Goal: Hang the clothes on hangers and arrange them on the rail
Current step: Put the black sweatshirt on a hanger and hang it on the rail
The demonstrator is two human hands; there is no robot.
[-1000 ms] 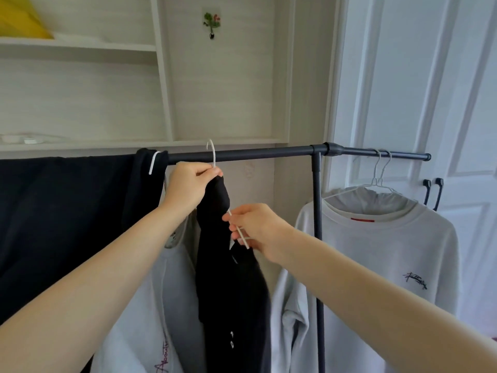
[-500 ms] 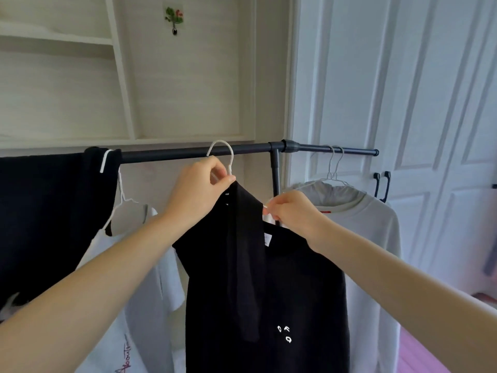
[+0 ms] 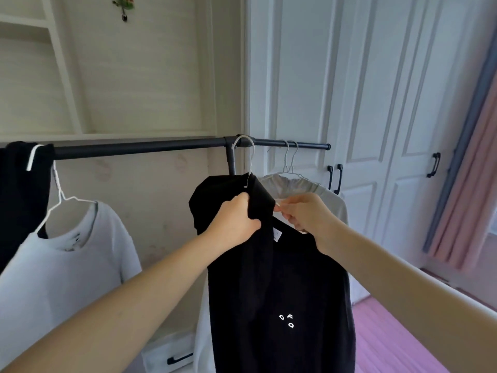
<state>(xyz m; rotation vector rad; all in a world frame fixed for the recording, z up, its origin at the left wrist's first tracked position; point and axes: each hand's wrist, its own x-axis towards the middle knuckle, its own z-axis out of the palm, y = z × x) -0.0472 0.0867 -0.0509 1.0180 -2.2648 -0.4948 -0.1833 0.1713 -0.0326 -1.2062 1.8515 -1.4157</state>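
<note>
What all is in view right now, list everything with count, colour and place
rail: one, dark grey, across the middle
black T-shirt: one, centre, on a white hanger hooked at the rail joint
white sweatshirt: one, left, on a wire hanger
black garment: one, draped over the rail, far left
grey-white sweatshirt: one, behind the T-shirt, right
wardrobe doors: white, right
curtain: pink, far right
left hand: grips the T-shirt
right hand: pinches at its collar

hanger hook (image 3: pixel 243 146) now over rail (image 3: pixel 139 149)
</note>
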